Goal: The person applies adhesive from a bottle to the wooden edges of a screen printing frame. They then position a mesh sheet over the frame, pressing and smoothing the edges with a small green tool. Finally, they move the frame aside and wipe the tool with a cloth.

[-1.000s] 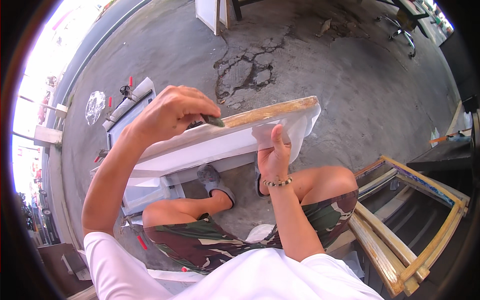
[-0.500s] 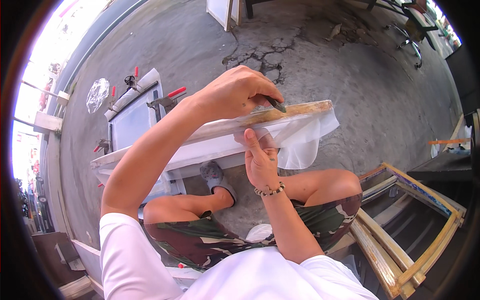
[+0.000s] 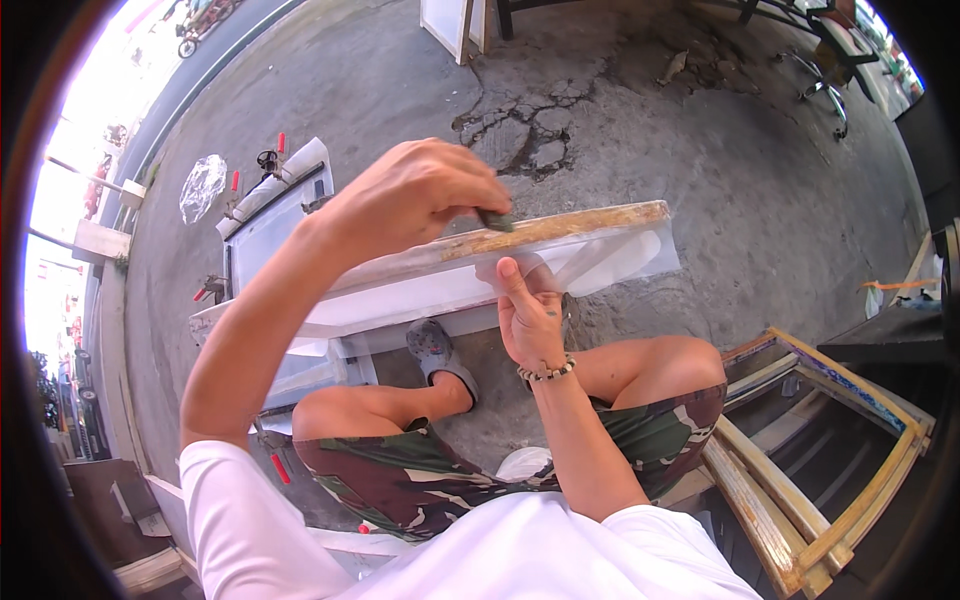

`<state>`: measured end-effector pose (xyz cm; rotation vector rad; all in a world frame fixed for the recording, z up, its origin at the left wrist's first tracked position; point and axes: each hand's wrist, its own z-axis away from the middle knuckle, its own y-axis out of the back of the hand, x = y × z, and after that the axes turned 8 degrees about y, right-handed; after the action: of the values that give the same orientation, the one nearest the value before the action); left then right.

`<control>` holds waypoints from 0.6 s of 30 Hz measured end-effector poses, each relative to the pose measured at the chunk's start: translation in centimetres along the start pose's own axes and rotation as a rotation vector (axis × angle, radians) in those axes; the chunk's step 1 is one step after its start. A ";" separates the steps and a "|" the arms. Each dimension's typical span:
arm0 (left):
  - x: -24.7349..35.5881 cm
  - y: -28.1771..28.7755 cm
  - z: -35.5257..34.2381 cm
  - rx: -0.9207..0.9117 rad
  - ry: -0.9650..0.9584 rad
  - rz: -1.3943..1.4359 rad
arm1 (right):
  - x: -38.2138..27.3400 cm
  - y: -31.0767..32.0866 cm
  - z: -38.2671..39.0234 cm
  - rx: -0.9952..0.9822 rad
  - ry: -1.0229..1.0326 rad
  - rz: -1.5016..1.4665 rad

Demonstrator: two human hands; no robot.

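Observation:
A long wooden frame (image 3: pixel 600 222) with whitish translucent mesh (image 3: pixel 400 305) on it lies across in front of me, its bare wood brown and worn toward the right end. My left hand (image 3: pixel 425 190) is closed on a small dark green piece (image 3: pixel 497 220), which it holds against the frame's upper edge; the kind of piece is unclear. Below that edge, my right hand (image 3: pixel 532 318), with a beaded bracelet (image 3: pixel 547 373) at the wrist, grips the frame from the near side. Its thumb points up, and some fingers show blurred through the mesh.
Left of the frame, a second mesh frame (image 3: pixel 265 235) lies on the concrete floor with red-handled clamps (image 3: pixel 235 182) on it. Crumpled clear plastic (image 3: pixel 203 188) is beside it. Several wooden frames (image 3: pixel 770 480) are stacked at my right knee. An office chair (image 3: pixel 825 95) stands far right.
My left hand has slid left along the frame's edge with the dark green piece. The loose mesh at the right end hangs less low. My right hand stays at nearly the same spot.

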<state>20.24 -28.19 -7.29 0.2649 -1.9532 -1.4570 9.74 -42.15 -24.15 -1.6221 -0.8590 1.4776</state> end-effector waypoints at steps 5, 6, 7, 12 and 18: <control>0.0 -5.4 -3.7 0.062 -0.129 0.084 | -0.3 0.1 0.1 0.008 0.009 0.006; 0.1 -5.1 -2.9 0.055 -0.184 0.012 | -0.2 0.2 0.2 0.012 0.008 0.007; -0.1 -3.7 -1.3 0.012 -0.125 -0.003 | -0.1 0.4 0.2 0.019 0.010 0.007; -1.2 4.1 6.6 -0.144 0.211 0.001 | 0.6 1.1 0.1 -0.050 0.024 -0.025; -2.1 1.2 3.6 0.041 0.188 0.150 | 1.7 -1.8 1.8 0.057 -0.016 -0.073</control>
<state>19.83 -23.86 -7.51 0.2582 -1.8127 -1.2510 8.12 -39.58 -23.42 -1.5240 -0.8684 1.4526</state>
